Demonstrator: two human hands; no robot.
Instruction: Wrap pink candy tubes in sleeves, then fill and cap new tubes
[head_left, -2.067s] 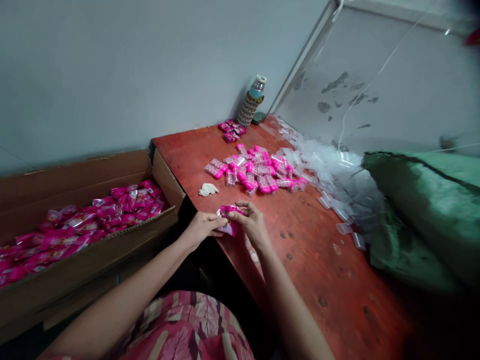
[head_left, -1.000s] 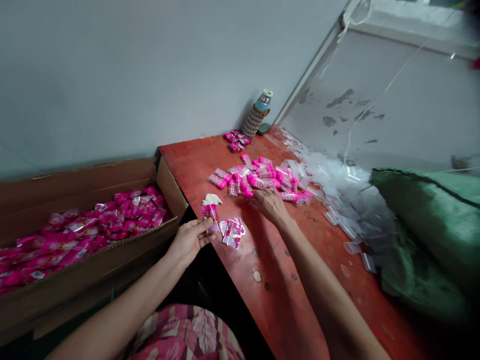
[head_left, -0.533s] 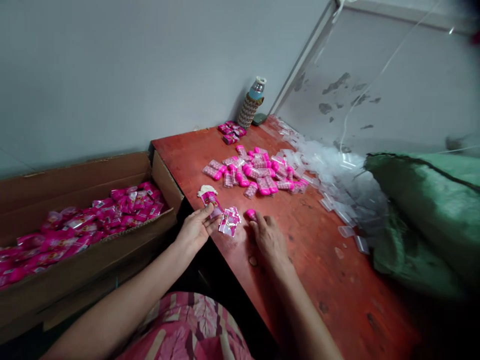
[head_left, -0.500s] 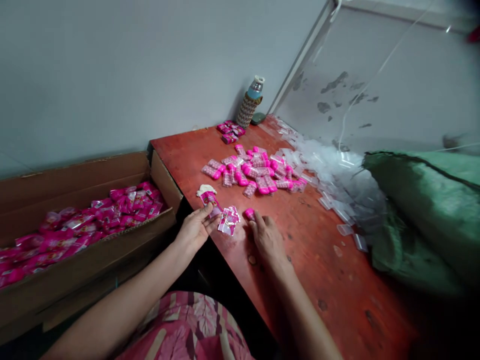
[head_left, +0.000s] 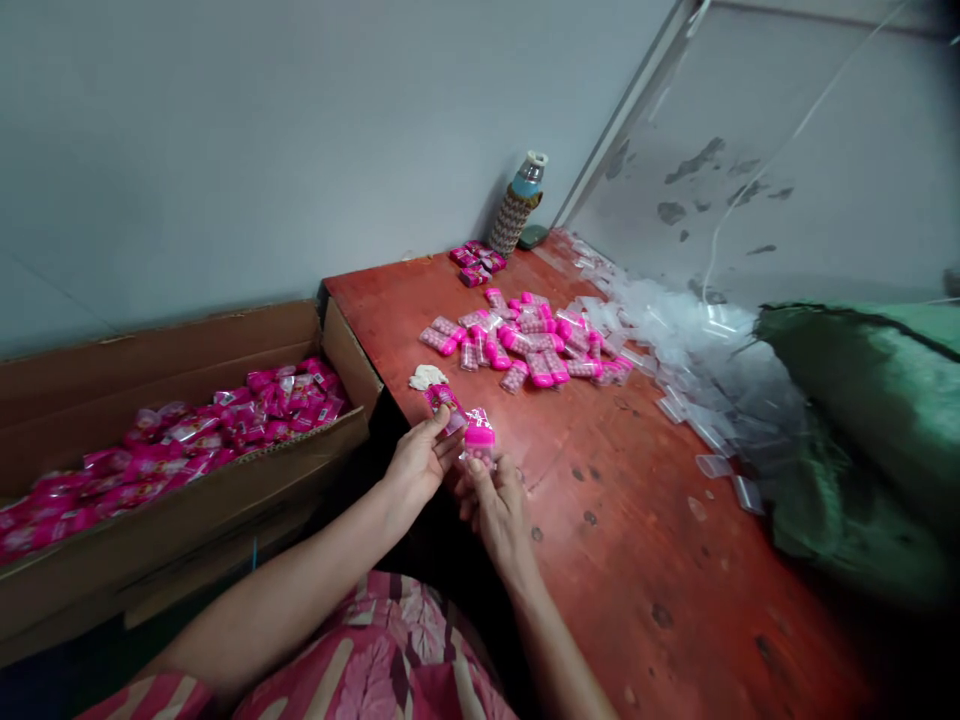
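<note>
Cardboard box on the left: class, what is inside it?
The cardboard box holds a heap of pink packets against its far side. Its near wall hides the bottom, so the heap's depth cannot be seen.

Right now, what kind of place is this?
Probably a small home packing workshop: a worn red wooden table heaped with pink-capped clear candy tubes, beside a brown cardboard box of pink foil packets.

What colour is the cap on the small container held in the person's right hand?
Bright pink: the cap tops a clear container in the right hand, seen best in the head view.
</note>
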